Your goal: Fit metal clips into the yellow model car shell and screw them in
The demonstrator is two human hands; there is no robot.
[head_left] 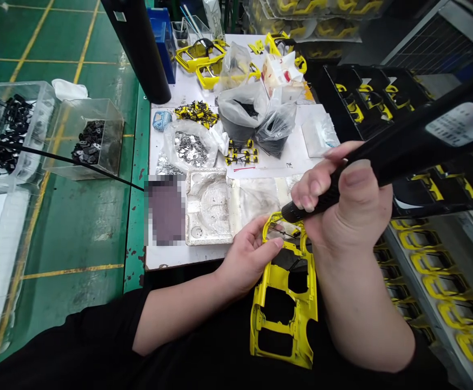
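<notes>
Down at six o'clock, over your lap, your left hand grasps the yellow frame by its top left corner, thumb laid across the rim and fingers tucked behind, so the long piece hangs toward you just off the near edge of the white table. Your right hand, at three o'clock from it, is clenched around the black power tool, whose body runs up and away toward two o'clock while its nose bears on the frame's top end, right beside a small dark part that is too small to make out. By the look of it, the step in hand is work with the tool's tip at that top end of the frame. Any next move calls for keeping the tool square to the spot and your left thumb clear of the tip, since the two are nearly touching. At twelve o'clock on the table lie a silver moulded tray, a bag of silvery bits and dark bags; clear boxes of black parts stand at ten o'clock, and rows of yellow frames fill the rack at four o'clock.
</notes>
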